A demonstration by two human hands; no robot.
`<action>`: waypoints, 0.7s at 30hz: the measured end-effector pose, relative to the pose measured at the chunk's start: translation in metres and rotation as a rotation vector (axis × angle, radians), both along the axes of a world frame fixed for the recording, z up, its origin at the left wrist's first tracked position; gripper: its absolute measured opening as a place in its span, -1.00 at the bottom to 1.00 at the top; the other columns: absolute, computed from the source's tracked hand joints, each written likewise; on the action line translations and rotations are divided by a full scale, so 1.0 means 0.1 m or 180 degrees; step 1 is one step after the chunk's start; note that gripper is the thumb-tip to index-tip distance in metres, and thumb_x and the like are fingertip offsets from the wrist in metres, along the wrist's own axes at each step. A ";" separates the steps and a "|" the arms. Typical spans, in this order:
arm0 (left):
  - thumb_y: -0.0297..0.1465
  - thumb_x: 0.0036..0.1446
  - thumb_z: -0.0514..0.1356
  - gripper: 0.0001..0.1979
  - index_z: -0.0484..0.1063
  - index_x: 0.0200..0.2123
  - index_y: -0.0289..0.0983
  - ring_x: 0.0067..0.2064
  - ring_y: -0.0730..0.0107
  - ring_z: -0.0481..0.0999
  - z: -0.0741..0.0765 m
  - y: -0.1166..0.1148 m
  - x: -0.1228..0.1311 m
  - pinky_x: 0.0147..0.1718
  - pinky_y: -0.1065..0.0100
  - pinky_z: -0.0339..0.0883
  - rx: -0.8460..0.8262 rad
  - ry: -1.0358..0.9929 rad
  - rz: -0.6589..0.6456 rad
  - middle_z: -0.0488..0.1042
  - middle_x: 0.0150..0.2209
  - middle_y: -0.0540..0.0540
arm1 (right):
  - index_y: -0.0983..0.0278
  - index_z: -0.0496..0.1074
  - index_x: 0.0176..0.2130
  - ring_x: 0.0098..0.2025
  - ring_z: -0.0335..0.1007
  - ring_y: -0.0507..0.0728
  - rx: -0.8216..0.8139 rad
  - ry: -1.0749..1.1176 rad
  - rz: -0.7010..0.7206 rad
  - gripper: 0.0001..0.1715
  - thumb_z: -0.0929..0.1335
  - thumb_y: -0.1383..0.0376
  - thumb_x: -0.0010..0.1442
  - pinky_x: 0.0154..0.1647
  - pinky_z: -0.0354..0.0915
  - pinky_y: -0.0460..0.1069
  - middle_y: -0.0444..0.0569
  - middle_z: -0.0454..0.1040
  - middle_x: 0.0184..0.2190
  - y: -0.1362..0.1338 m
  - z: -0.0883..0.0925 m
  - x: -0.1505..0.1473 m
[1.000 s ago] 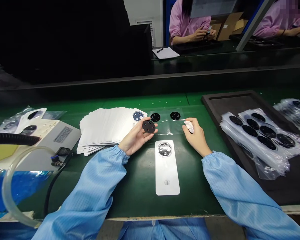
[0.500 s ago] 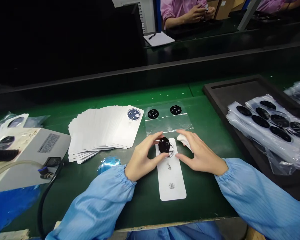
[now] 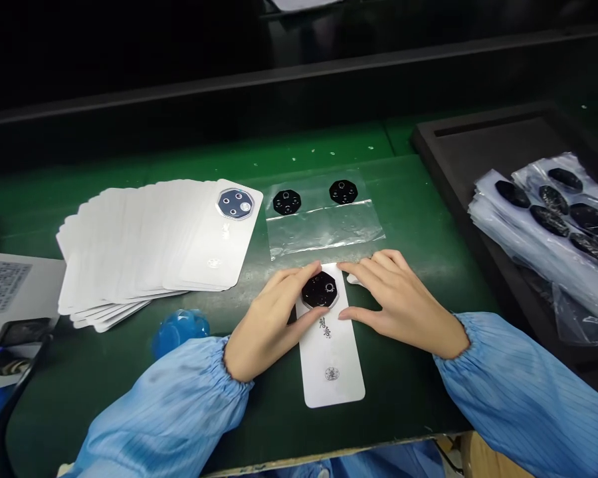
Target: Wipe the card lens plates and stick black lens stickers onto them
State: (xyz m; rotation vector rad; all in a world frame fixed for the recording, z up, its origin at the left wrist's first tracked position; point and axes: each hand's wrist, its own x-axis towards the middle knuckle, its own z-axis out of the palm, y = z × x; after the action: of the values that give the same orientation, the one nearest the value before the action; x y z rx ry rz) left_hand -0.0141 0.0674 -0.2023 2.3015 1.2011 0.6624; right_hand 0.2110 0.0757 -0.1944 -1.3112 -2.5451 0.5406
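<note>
Factory assembly line; green conveyor belt (image 3: pixel 329 149); dark foam tray (image 3: pixel 458 133) of bagged black octagonal parts (image 3: pixel 553 219); striped blue antistatic sleeve (image 3: pixel 518 385).

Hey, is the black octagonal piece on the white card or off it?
On it: the black octagonal piece lies on the upper end of the white card, between the left hand and right hand.

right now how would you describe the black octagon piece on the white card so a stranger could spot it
On the green work bench, find the narrow white card lying directly in front of the person, just below a clear plastic sheet. Near the card's top end, between the left hand and right hand, sits a glossy black octagonal piece. Unlike the two black octagons on the plastic, it lies on the card.
</note>
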 end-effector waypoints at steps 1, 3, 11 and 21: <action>-0.40 0.14 0.24 -0.38 0.11 0.23 -0.33 0.09 0.40 0.35 0.00 0.00 0.00 0.12 0.38 0.24 0.0021 0.0015 -0.0022 0.40 0.07 -0.15 | 0.32 0.24 0.10 -0.18 0.18 0.14 0.0029 -0.0014 0.0012 -0.35 0.34 0.00 0.17 0.03 0.05 0.10 -0.06 0.37 -0.24 0.00 0.00 0.00; -0.41 0.14 0.24 -0.39 0.12 0.22 -0.34 0.08 0.38 0.35 0.00 0.00 0.00 0.11 0.35 0.25 0.0066 0.0054 -0.0083 0.40 0.07 -0.16 | 0.34 0.24 0.10 -0.19 0.18 0.15 0.0070 -0.0052 0.0016 -0.36 0.33 0.00 0.18 0.02 0.06 0.10 -0.05 0.37 -0.24 0.00 0.00 -0.01; -0.39 0.15 0.22 -0.39 0.11 0.23 -0.31 0.07 0.33 0.35 0.01 0.00 0.00 0.08 0.29 0.30 -0.0011 0.0120 -0.0146 0.40 0.07 -0.16 | 0.33 0.25 0.11 -0.17 0.18 0.17 0.0051 -0.0086 0.0040 -0.35 0.32 -0.01 0.18 0.01 0.07 0.11 -0.02 0.38 -0.25 0.01 0.00 -0.01; -0.41 0.15 0.22 -0.39 0.10 0.24 -0.31 0.07 0.33 0.35 0.03 -0.01 0.00 0.08 0.30 0.29 -0.0028 0.0154 -0.0096 0.40 0.08 -0.15 | 0.32 0.25 0.10 -0.16 0.19 0.16 0.0058 -0.0072 0.0054 -0.37 0.32 -0.01 0.19 0.02 0.05 0.10 -0.04 0.38 -0.23 0.01 -0.02 -0.01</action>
State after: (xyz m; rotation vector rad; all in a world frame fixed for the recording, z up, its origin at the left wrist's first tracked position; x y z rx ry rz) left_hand -0.0138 0.0666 -0.1996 2.3360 1.1862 0.5927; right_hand 0.2096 0.0771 -0.1965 -1.2978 -2.5755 0.5073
